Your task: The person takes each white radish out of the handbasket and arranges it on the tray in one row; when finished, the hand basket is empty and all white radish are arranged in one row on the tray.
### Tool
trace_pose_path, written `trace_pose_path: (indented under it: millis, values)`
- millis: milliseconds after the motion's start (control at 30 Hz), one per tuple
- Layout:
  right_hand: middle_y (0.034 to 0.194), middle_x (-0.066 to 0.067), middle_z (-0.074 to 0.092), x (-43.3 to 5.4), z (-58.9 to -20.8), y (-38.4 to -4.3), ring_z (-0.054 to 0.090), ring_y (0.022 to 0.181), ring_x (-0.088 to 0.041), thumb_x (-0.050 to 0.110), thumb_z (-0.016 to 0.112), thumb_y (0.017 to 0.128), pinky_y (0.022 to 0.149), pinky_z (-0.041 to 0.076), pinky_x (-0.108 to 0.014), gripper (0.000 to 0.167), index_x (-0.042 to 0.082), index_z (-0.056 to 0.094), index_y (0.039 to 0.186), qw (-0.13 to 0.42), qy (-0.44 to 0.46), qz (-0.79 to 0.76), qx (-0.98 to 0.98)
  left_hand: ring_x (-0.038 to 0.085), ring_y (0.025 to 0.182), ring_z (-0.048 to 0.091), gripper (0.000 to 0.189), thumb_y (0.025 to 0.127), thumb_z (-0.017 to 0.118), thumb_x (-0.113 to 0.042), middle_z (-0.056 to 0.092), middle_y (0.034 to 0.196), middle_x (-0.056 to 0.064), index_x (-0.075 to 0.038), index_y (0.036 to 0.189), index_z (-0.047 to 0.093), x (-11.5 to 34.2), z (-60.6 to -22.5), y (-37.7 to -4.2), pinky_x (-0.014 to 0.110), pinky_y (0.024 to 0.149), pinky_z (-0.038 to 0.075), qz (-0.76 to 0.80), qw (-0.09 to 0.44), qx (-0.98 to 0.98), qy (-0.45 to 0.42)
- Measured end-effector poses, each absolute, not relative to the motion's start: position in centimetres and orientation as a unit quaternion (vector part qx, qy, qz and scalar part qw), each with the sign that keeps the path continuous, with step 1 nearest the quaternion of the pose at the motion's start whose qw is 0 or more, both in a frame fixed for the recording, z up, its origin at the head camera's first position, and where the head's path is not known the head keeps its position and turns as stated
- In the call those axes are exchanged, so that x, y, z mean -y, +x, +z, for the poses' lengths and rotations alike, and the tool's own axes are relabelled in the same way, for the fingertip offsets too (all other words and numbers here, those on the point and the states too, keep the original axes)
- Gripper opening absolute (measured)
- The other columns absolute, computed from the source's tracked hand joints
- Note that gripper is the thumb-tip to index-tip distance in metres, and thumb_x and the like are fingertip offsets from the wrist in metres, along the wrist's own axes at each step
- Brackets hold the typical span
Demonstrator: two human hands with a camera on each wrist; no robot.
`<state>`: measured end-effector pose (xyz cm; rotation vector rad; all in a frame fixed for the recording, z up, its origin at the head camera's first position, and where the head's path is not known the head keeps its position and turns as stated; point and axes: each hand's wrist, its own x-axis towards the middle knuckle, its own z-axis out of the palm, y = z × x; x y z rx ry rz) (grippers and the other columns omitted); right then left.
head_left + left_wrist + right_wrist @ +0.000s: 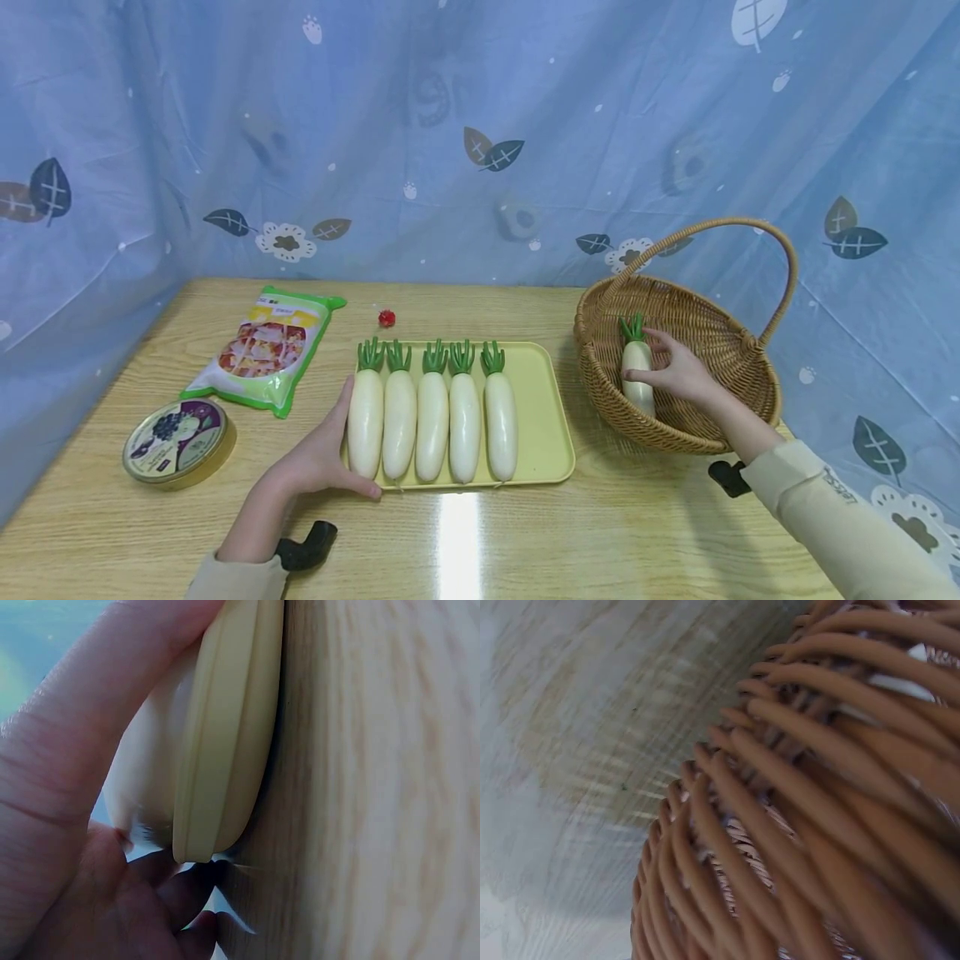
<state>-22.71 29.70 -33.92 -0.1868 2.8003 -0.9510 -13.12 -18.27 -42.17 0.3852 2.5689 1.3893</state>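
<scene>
Several white radishes (432, 425) with green tops lie side by side on a pale yellow tray (542, 417). My left hand (318, 454) holds the tray at its near left corner, beside the leftmost radish. In the left wrist view the tray's rim (221, 742) sits between thumb and fingers. My right hand (682, 375) reaches into a wicker basket (705, 333) and grips another white radish (637, 358) between thumb and fingers, its green top pointing away. Basket weave (780, 817) fills much of the right wrist view and hides that hand.
A green-edged food bag (266, 350) lies at the left, with a round tin (176, 442) nearer me. A small red object (386, 318) is behind the tray. The basket's tall handle (783, 250) arches up at the right. A blue patterned curtain (420, 192) hangs behind the wooden table (570, 533).
</scene>
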Motion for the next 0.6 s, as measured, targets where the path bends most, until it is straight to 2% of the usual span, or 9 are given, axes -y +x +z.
trace_pose_path:
  millis: [133,300,467,600]
  values:
    - [0.128,-0.035,0.032,-29.7,-34.2,-22.7,0.048,0.103,-0.044,0.034,0.069,0.080,0.074,0.047,-0.048,0.094,-0.003,0.011,0.144,0.103,-0.059,-0.328,-0.937,0.039,0.135,0.001,0.152,0.044,0.090,-0.038,-0.008,0.150,0.022,-0.011,0.142,-0.022,18.2,-42.1,-13.1,0.056,0.106,0.009,0.471,0.099,-0.867,0.130]
    - [0.132,-0.039,0.025,-29.6,-34.3,-22.8,0.041,0.109,-0.050,0.031,0.068,0.081,0.076,0.048,-0.049,0.097,-0.002,0.003,0.145,0.140,-0.050,-0.354,-0.923,0.039,0.135,0.001,0.151,0.044,0.090,-0.037,-0.007,0.150,0.022,-0.011,0.143,-0.022,18.2,-42.1,-13.1,0.057,0.106,0.009,0.475,0.101,-0.865,0.128]
    - [0.135,-0.043,0.014,-29.8,-34.6,-23.0,0.039,0.110,-0.056,0.022,0.067,0.083,0.071,0.052,-0.048,0.099,0.002,-0.008,0.145,0.191,-0.055,-0.393,-0.898,0.038,0.136,0.001,0.151,0.044,0.090,-0.037,-0.008,0.150,0.021,-0.012,0.143,-0.022,18.2,-42.1,-13.1,0.057,0.106,0.009,0.476,0.098,-0.864,0.133]
    - [0.134,-0.044,0.010,-29.9,-35.1,-23.2,0.044,0.105,-0.056,0.016,0.068,0.082,0.067,0.053,-0.046,0.102,0.007,-0.012,0.145,0.216,-0.059,-0.411,-0.884,0.038,0.136,0.000,0.151,0.044,0.090,-0.038,-0.009,0.150,0.021,-0.012,0.142,-0.023,18.3,-42.1,-13.1,0.056,0.106,0.009,0.477,0.097,-0.863,0.135]
